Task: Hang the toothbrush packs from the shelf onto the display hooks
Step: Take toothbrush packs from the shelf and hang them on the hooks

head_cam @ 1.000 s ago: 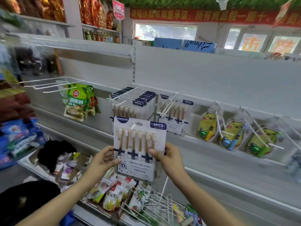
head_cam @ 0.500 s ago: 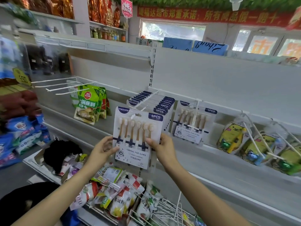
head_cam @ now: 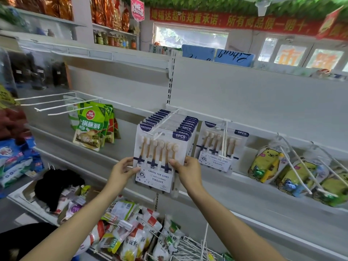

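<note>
A white toothbrush pack (head_cam: 157,155) with several wooden-handled brushes and a blue "6PCS" label is held upright between both hands. My left hand (head_cam: 123,171) pinches its left edge and my right hand (head_cam: 186,171) grips its right edge. The pack's top hole sits at the tip of a white display hook (head_cam: 165,119), in front of several identical packs (head_cam: 173,123) hanging on that hook. Another toothbrush pack (head_cam: 219,147) hangs on the neighbouring hook to the right.
Bare white hooks (head_cam: 56,104) stick out at upper left above green sauce pouches (head_cam: 92,127). Yellow bear-print kids' packs (head_cam: 267,162) hang on hooks at right. A lower shelf holds loose sachets (head_cam: 131,234), a black cloth (head_cam: 56,187) and wire racks (head_cam: 188,247).
Both hands have lifted the pack up and toward the shelf, bringing its top hole to the hook's tip in front of the hanging packs.
</note>
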